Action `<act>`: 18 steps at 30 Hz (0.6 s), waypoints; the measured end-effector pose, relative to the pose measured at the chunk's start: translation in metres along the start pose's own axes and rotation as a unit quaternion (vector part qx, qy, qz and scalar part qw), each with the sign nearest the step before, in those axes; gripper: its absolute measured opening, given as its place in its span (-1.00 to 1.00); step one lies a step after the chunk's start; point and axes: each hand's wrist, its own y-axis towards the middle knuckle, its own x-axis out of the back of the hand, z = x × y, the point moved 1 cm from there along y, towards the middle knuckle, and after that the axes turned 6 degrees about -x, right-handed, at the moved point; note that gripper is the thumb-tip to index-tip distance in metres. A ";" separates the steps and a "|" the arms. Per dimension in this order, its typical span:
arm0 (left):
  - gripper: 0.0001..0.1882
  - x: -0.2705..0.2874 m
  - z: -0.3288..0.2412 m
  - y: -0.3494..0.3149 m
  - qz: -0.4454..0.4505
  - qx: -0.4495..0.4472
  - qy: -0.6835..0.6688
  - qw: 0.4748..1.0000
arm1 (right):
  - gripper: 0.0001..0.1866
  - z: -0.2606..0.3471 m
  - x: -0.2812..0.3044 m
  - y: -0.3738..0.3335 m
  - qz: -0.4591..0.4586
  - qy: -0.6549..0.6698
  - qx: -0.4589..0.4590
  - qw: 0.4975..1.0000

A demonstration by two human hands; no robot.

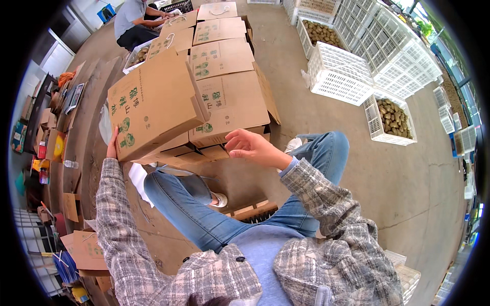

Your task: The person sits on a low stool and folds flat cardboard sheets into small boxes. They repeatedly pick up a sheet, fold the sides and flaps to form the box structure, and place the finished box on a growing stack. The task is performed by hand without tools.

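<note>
A brown cardboard box (pixel 158 97) with green printing is tilted at the left of the row, raised above the boxes under it. My left hand (pixel 113 145) grips its near left edge, thumb on the printed face and the other fingers hidden. To the right, my right hand (pixel 251 147) hangs in the air before the nearest box of the row (pixel 232 104), its fingers loosely bent and nothing in them. Similar printed boxes (pixel 219 57) stretch away from me, some with a white cord handle on top.
A co-worker (pixel 133 23) sits at the far left, by a white crate of brown fruit (pixel 137 57). White plastic crates (pixel 342 74) are stacked at the right, near another fruit-filled crate (pixel 375 125). A cluttered bench (pixel 84 122) runs along the left side.
</note>
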 end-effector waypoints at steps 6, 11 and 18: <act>-0.38 0.018 -0.012 0.068 0.028 0.065 -0.001 0.997 | -0.80 -0.044 0.103 0.019 -0.262 0.034 -0.039 0.964; -0.43 0.041 0.007 0.118 -0.008 0.129 0.058 0.990 | -0.80 -0.103 0.226 0.037 -0.403 -0.163 -0.161 0.886; -0.47 0.150 -0.012 0.113 -0.155 -0.066 0.162 0.972 | -0.39 -0.211 0.238 0.118 -0.216 -0.549 -0.224 0.776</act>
